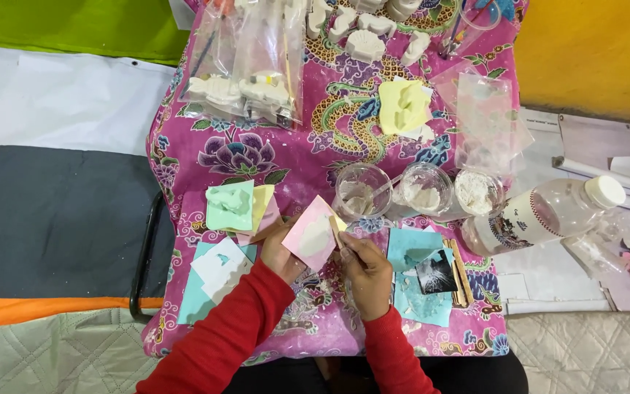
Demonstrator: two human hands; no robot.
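Here, the left hand (280,254) holds a pink mold (313,235) up over the table (213,157), fingers closed on its lower left edge. The mold is tipped, with one corner pointing up and its open face toward the camera. White stuff fills the middle of it. The right hand (364,268) is closed around a thin wooden stick (337,232) (it looks like a craft stick). The stick points up and a little to the left, and its tip touches the right side of the mold's white part. So the mold lies just left of the right hand, and that hand is the nearer one to the filling.

Just behind the mold stand three clear cups (361,191) with white mix in them. A green mold (230,206) lies to the left, a blue mold (421,284) to the right. A plastic bottle (545,215) lies on its side farther right.
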